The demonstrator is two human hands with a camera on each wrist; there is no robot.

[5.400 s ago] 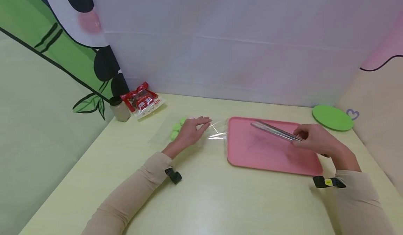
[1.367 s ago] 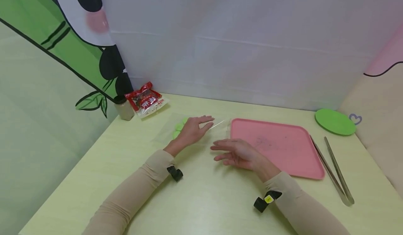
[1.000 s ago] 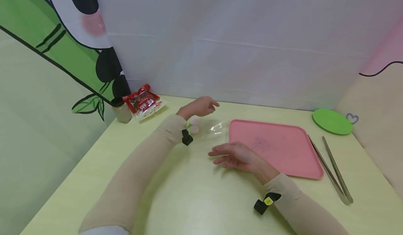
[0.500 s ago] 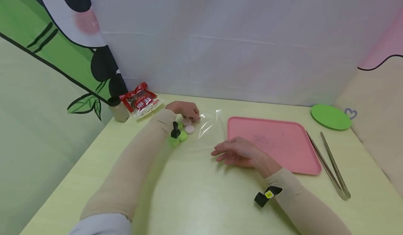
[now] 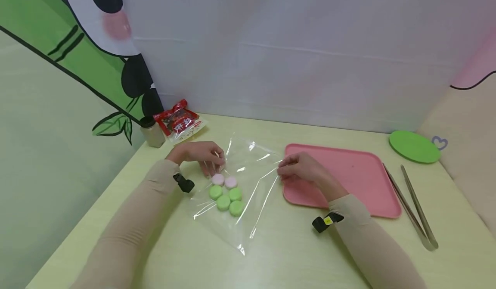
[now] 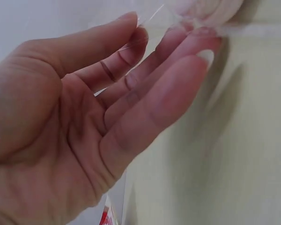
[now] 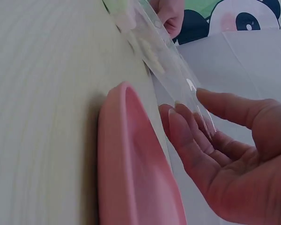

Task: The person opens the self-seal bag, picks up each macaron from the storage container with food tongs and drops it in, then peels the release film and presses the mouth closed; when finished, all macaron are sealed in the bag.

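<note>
A clear plastic bag (image 5: pixel 253 179) is held up at its far side between my hands, its near corner pointing down toward the table's front. Inside it are several round green pieces (image 5: pixel 223 203) and two pale pink ones (image 5: pixel 230 182). My left hand (image 5: pixel 205 154) pinches the bag's left edge between thumb and index finger, as the left wrist view shows, with the other fingers spread below. At the opposite corner my right hand (image 5: pixel 300 168) holds the film between thumb and fingers (image 7: pixel 180 133), over the left end of a pink tray (image 5: pixel 348 181).
Metal tongs (image 5: pixel 416 211) lie right of the tray, jaws apart. A green round plate (image 5: pixel 414 147) is at the back right. A red-and-white food packet (image 5: pixel 180 123) and a dark-lidded jar (image 5: pixel 153 134) stand at the back left, near the fabric backdrop (image 5: pixel 271 65).
The tongs, earlier in my right hand, were laid beside the tray. My left hand took the bag's left side, and my right hand moved up to its corner. The bag has turned and shifted nearer.
</note>
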